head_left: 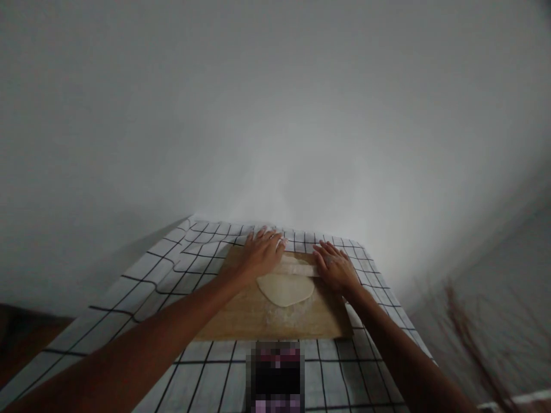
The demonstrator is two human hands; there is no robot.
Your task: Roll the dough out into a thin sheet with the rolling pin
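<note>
A pale rolling pin (298, 268) lies crosswise over a flattened sheet of dough (286, 290). My left hand (263, 252) rests over the pin's left end, its fingers stretched forward and somewhat spread. On the right end lies my right hand (336, 267), also with fingers extended rather than wrapped round. Both hands cover the ends of the pin. The dough's near part shows below the pin as a rounded, tapering shape. It sits on a wooden board (245, 318), with white flour (284, 315) dusted on the wood in front of it.
A white cloth with black grid lines (206, 373) covers the table under the board. Beyond the far edge rises a pale wall (275, 115). Thin brownish branches (462, 327) stand at the right. A blurred-out patch (275, 376) sits at the bottom middle.
</note>
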